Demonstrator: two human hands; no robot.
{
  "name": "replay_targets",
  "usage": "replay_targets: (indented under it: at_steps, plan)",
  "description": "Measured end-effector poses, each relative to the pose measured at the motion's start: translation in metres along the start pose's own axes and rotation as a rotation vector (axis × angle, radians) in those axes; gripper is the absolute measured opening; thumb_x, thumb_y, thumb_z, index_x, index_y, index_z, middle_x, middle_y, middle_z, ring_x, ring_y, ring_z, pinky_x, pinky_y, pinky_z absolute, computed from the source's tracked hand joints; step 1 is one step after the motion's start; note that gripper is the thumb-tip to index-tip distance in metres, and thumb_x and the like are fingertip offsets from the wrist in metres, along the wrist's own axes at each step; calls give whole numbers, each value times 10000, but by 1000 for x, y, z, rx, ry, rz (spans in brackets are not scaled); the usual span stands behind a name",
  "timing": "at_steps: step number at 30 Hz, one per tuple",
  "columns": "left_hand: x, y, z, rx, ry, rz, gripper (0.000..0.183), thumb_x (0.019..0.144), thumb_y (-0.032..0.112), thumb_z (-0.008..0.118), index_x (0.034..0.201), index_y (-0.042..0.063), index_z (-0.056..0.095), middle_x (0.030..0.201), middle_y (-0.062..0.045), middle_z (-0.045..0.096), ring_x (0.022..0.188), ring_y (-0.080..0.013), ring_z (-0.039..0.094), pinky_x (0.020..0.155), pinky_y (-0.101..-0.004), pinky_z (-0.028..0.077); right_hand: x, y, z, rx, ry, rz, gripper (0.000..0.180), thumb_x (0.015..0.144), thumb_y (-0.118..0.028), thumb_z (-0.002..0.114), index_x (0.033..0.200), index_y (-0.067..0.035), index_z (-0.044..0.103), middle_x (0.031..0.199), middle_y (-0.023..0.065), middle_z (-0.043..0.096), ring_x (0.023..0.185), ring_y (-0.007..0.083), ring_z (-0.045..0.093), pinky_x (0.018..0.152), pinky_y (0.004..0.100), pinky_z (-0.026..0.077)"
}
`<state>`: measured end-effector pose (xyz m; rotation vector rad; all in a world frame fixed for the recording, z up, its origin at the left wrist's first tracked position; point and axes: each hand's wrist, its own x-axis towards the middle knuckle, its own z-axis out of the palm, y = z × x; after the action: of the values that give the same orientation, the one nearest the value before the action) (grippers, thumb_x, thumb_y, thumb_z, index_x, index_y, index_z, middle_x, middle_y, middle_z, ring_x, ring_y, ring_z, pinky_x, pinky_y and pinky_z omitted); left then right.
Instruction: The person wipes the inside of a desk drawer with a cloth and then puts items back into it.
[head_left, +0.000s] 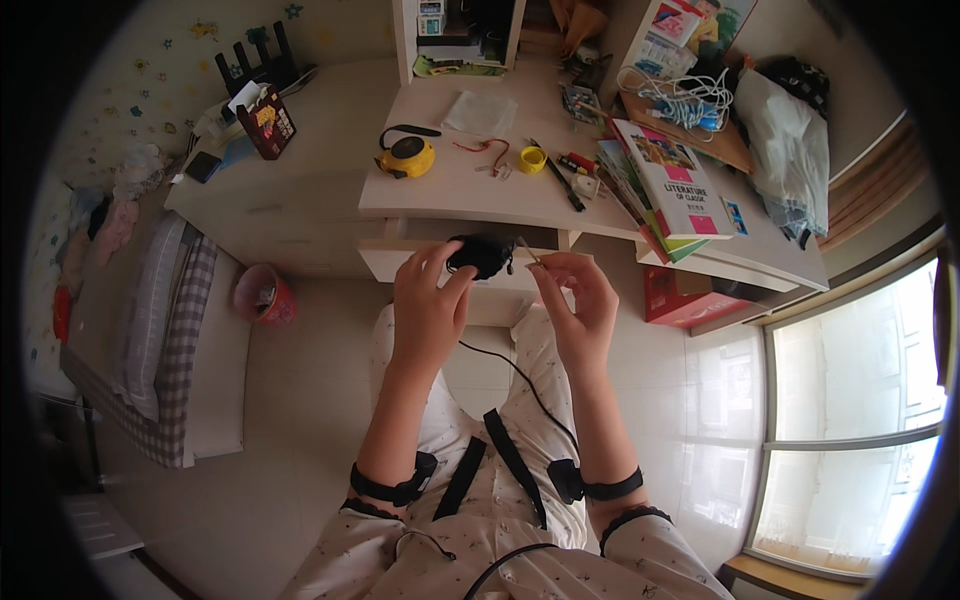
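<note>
My left hand (429, 300) grips a small black bundle (484, 256), perhaps a drawstring pouch or a wad of cord; its exact kind is not clear. A short loose end hangs at its right side. Between the thumb and fingertips of my right hand (577, 300) is a thin, slender stick-like piece (529, 251), pointing up and left beside the bundle. Both hands are raised over my lap, in front of a partly open desk drawer (375, 253). Past them on the desk (465, 196) lie a yellow tape measure (406, 156), a red cord (495, 156) and a yellow tape roll (532, 159).
Books (679, 180) are stacked at the desk's right, beside a coiled white cable (694, 101). A black pen-like tool (571, 193) lies nearer the edge. At left are a dark red box (266, 124), a phone (202, 166) and a pink bin (265, 296) on the floor.
</note>
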<state>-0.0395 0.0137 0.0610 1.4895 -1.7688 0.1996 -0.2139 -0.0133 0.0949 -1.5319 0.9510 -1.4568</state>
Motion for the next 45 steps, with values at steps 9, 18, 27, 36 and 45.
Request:
replay_targets:
  at_steps: [9, 18, 27, 36, 45]
  plan:
    - [7, -1, -1, -94, -52, -58, 178, 761, 19, 703, 929, 69, 676, 1218, -96, 580, 1107, -322, 563, 924, -461, 452, 16, 14, 29, -462, -130, -298, 163, 772, 22, 703, 921, -45, 705, 896, 83, 698, 849, 243, 621, 763, 326, 496]
    - [10, -4, 6, -64, 22, 29, 251, 722, -5, 710, 951, 93, 673, 1221, -85, 583, 1133, -315, 562, 928, -460, 455, 20, 21, 31, -482, -97, -371, 231, 743, 28, 713, 965, -32, 694, 862, 77, 685, 845, 258, 607, 760, 340, 496]
    - [8, -8, 11, -72, 22, 41, 298, 703, -19, 703, 970, 112, 677, 1246, -69, 572, 1156, -294, 551, 948, -462, 449, 19, 23, 32, -447, -109, -272, 246, 729, 16, 707, 964, -51, 682, 881, 67, 688, 854, 270, 610, 748, 365, 506]
    - [7, -9, 9, -84, 15, 56, 316, 688, -21, 706, 975, 108, 674, 1178, -43, 615, 1138, -277, 560, 938, -451, 457, 19, 25, 35, -412, -116, -240, 213, 748, 37, 710, 953, -19, 687, 918, 73, 700, 889, 217, 626, 739, 314, 506]
    - [10, -16, 5, -100, -11, 36, 287, 708, 1, 713, 976, 93, 675, 1142, -42, 618, 1124, -268, 561, 952, -452, 450, 50, 29, 24, -348, -156, -304, 162, 773, 9, 690, 930, -32, 690, 915, 83, 683, 876, 234, 604, 748, 329, 477]
